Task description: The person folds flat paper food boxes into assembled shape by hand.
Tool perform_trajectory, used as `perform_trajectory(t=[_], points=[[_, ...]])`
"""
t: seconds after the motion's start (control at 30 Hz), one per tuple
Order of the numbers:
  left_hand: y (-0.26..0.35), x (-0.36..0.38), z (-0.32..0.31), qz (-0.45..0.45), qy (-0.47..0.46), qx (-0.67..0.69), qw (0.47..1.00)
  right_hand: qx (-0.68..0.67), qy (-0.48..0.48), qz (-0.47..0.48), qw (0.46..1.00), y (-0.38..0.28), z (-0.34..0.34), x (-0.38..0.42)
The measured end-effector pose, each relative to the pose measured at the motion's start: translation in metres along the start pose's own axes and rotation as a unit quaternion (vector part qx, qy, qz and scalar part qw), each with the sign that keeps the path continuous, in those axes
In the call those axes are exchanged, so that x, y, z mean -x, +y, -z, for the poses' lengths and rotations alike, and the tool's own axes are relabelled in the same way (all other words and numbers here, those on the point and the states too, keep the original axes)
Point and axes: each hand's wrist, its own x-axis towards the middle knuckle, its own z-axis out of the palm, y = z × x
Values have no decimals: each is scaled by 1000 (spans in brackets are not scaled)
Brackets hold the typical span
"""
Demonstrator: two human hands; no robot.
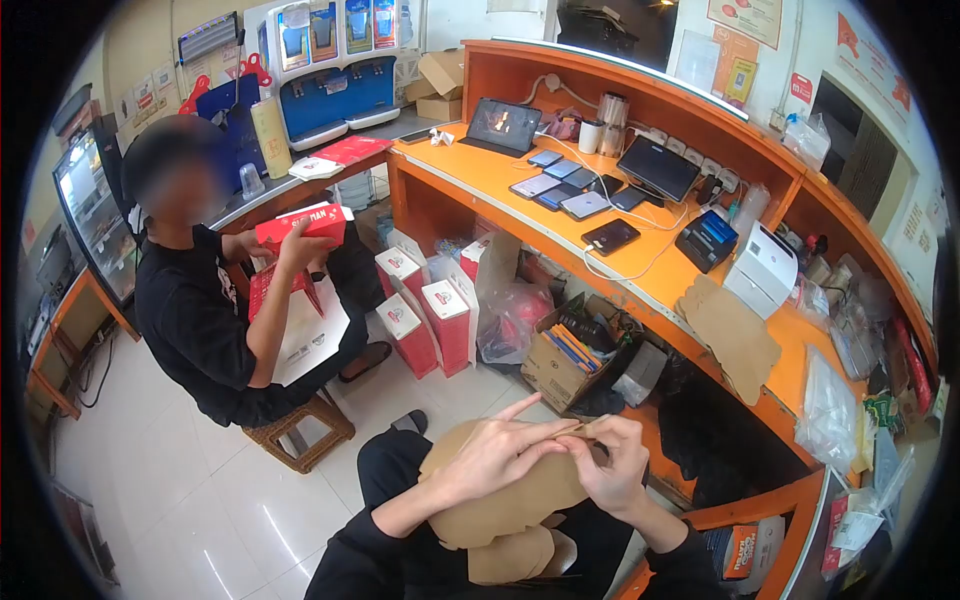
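Flat brown cardboard pieces [510,505] lie over my lap. Across their upper part rests my left hand [505,450], its index finger stretched out and its thumb and other fingers near the upper right edge. My right hand [610,465] pinches a narrow folded part of the cardboard at that same edge, close to the left fingertips. Below, a smaller brown piece [510,556] overlaps the larger one.
A co-worker [200,310] sits at the left on a woven stool [300,435], holding a red box [305,228]. Red and white boxes [447,310] stand on the floor. Phones [585,205], a printer [765,270] and brown cardboard sheets [730,335] are on the orange counter [480,190].
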Motion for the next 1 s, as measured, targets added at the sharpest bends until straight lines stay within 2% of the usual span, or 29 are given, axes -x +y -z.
perform_trajectory(t=[0.03, 0.13, 0.23, 0.33, 0.43, 0.47, 0.57, 0.77, 1.0], points=[[0, 1, -1, 4, 6, -7, 1000, -27, 34, -24, 999, 1, -1, 2], [2, 4, -4, -9, 27, -59, 998, 71, -46, 71, 994, -6, 9, -12], [7, 5, -2, -36, 41, -89, 995, 60, -57, -3, 997, -20, 14, -17], [3, 5, -2, -64, 44, -104, 992, 64, -76, 59, 993, -7, 16, -11], [4, 2, 1, -28, 62, -49, 996, 29, -59, 42, 997, -10, 17, -24], [4, 1, 6, -11, 72, -71, 995, 22, -65, 32, 997, -3, 20, -26], [3, 2, 19, 28, 92, -113, 989, -161, -21, -75, 984, 9, 16, -28], [3, 1, 20, 24, 111, -100, 989, -171, -24, -9, 985, 25, 13, -22], [5, -4, 13, -24, 150, -62, 986, -154, -27, 37, 987, 18, 15, -24]])
